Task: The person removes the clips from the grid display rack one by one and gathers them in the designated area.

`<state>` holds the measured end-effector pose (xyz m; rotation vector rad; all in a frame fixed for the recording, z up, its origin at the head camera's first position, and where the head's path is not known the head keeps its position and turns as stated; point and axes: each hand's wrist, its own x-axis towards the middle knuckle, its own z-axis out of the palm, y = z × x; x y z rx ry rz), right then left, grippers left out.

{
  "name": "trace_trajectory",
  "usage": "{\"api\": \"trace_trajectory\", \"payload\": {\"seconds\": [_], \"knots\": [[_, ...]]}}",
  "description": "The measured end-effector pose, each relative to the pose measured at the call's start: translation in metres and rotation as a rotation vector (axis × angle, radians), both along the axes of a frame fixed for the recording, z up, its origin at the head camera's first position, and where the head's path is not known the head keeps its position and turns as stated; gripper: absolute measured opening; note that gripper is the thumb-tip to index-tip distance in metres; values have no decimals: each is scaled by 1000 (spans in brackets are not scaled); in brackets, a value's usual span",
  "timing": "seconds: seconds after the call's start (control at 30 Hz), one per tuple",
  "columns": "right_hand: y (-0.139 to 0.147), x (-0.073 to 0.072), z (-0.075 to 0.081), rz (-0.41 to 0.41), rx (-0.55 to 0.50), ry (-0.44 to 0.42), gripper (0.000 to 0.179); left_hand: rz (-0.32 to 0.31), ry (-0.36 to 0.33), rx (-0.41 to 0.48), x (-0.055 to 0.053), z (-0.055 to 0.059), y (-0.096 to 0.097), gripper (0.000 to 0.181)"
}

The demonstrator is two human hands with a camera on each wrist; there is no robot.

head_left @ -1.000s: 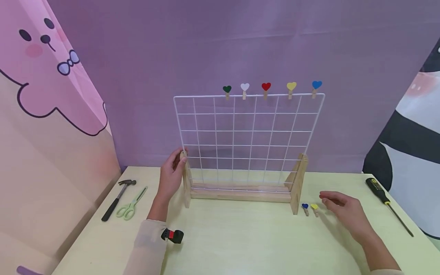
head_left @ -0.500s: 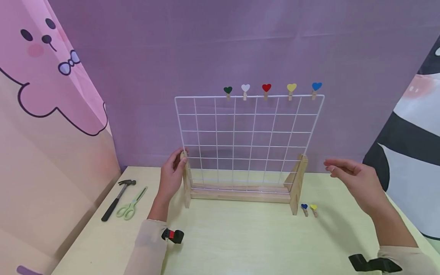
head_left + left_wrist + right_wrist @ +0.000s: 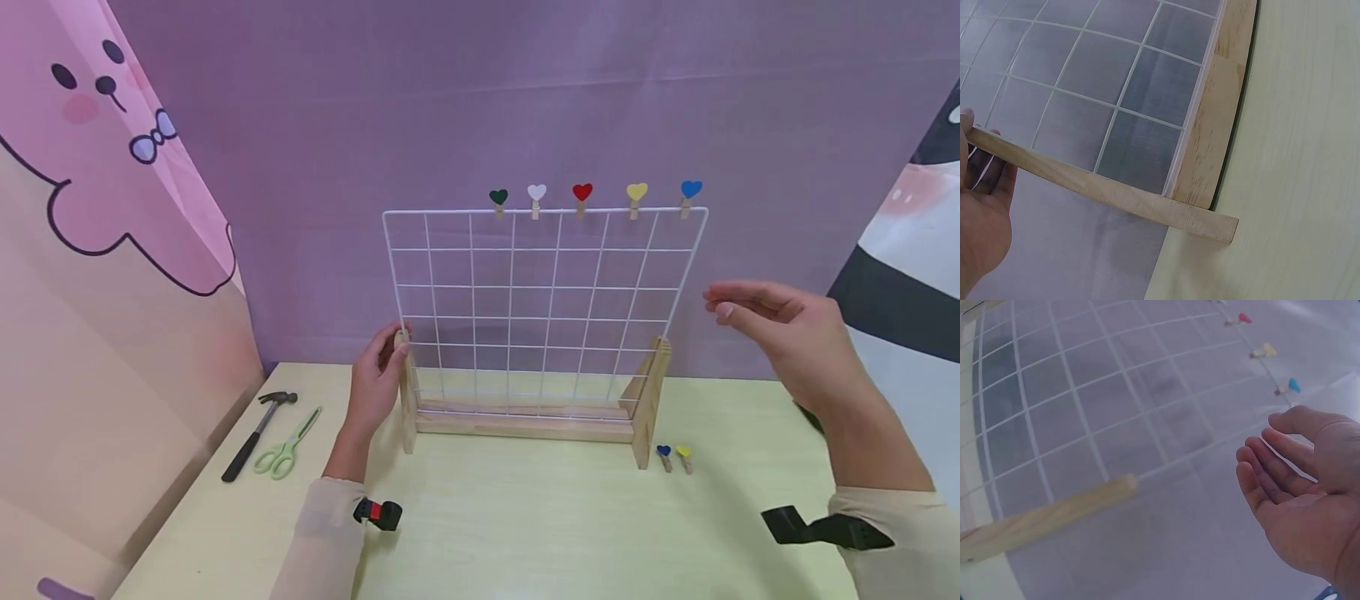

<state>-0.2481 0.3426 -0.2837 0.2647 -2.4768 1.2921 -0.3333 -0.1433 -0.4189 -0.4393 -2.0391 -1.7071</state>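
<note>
A white wire grid point(image 3: 532, 287) stands upright in a wooden stand point(image 3: 525, 428). My left hand point(image 3: 375, 375) grips the top of the stand's left post; in the left wrist view, the thumb and fingers lie on either side of the wooden post point(image 3: 1104, 190). Along the top wire sit heart clothespins: green point(image 3: 498, 197), white point(image 3: 537, 193), red point(image 3: 582, 193), yellow point(image 3: 637, 192) and blue point(image 3: 691, 190). Raised to the right of the grid, my right hand point(image 3: 795, 337) holds nothing, its fingers loosely bent in the right wrist view.
A dark blue heart clothespin point(image 3: 664, 452) and a yellow one point(image 3: 683, 452) lie on the table point(image 3: 510, 525) by the stand's right foot. At the left are a hammer point(image 3: 258, 436) and green-handled scissors point(image 3: 282, 454). A purple cloth point(image 3: 315, 167) hangs behind.
My right hand has risen from beside the loose clothespins to about mid-height of the grid, at its right. The left hand keeps its hold on the post.
</note>
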Motion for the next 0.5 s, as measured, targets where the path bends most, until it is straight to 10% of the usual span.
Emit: {"api": "trace_trajectory", "payload": {"seconds": [0.23,0.5], "knots": [[-15,0,23,55,-11,63,41,-15,13,33,-1,-1,0,39],[-35,-4,41,281,-264,105,39,-19,16,27,-1,-1,-1,38]]}}
